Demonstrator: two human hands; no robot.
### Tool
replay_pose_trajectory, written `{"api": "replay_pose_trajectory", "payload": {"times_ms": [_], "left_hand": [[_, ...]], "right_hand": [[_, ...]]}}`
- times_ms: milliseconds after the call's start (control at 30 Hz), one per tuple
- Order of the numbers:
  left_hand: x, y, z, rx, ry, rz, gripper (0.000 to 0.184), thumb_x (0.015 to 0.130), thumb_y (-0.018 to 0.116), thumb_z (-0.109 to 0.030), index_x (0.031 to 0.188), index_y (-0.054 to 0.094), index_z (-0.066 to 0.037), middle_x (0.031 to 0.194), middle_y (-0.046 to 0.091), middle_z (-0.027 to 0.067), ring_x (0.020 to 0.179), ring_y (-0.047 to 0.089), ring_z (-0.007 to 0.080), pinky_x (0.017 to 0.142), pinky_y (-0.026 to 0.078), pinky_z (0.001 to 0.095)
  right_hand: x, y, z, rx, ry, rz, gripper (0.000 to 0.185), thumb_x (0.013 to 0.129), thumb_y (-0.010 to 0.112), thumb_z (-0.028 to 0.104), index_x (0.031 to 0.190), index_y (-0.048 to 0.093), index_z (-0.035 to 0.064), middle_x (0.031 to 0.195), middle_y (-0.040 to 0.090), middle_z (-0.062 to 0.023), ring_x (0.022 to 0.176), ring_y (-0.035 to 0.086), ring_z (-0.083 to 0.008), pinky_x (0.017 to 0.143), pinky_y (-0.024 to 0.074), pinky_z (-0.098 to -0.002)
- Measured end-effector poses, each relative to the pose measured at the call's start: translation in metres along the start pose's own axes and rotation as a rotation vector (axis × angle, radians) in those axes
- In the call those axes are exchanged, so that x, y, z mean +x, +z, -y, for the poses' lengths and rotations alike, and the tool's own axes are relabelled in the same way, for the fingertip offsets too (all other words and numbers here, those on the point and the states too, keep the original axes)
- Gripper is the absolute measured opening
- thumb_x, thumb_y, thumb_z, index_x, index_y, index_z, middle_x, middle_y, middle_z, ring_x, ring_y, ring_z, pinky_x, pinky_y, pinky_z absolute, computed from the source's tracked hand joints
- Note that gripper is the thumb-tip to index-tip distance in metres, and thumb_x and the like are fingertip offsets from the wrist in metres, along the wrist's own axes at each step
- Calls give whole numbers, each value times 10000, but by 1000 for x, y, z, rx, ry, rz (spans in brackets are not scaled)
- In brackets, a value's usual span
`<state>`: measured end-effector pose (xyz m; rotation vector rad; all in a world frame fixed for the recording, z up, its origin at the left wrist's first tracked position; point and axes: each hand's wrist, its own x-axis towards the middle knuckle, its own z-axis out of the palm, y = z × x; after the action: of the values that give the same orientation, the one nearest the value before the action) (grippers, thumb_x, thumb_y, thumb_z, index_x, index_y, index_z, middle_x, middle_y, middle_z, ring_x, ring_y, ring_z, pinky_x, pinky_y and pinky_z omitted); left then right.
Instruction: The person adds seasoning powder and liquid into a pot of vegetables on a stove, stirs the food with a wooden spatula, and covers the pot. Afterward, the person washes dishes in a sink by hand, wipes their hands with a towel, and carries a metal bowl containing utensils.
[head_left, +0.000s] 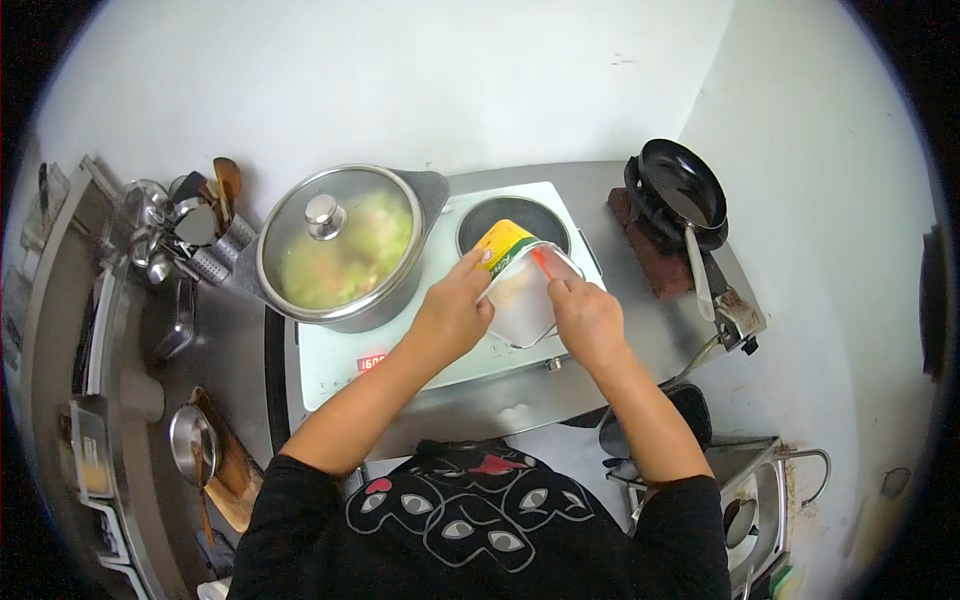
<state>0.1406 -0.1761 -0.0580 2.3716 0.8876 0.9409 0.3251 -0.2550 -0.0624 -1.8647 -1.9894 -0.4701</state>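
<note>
My left hand (452, 308) holds the side of a yellow and green tub (505, 240), which is tilted so that its white inside shows, with some pale matter in it. The fingers of my right hand (587, 315) are closed on a small red utensil (543, 264) that reaches into the tub's opening. Both hands are above the white cooktop (440, 375), in front of its round right burner (512, 212). On the left burner stands a big pot with a glass lid (345, 245); green and orange food shows through the glass.
Utensils in metal holders (208, 262) stand at the left, behind a small steel bowl (192, 440) near a wooden board (235, 480). Black pans (683, 185) rest at the back right, one handle pointing forward. A sink (765, 500) lies at the lower right.
</note>
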Motion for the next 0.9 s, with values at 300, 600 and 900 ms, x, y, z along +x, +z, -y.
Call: {"api": "replay_pose_trajectory", "payload": {"times_ms": [300,600,900], "left_hand": [[-3,-6,-12,17,8,-59,134,696,536,3,820,484,6,1231,443,289,758,584,411,635,496,412],[-11,1,-17,25,70,-4,103,717,538,1,797,473,-3,1228,423,318,722,580,430,614,504,413],[-17,2,-19,38,15,102,114,699,542,1,794,480,14,1222,454,283,834,573,412,708,489,396]], "right_hand": [[-26,18,20,399,253,-40,49,736,559,62,712,545,23,637,594,-143,580,601,-293,538,488,-385],[-28,46,32,1253,895,77,132,807,602,107,816,630,-21,587,592,-72,443,553,-117,374,426,-250],[-26,39,26,1446,993,96,126,800,623,101,804,612,-24,579,576,-61,377,488,-99,328,366,-221]]}}
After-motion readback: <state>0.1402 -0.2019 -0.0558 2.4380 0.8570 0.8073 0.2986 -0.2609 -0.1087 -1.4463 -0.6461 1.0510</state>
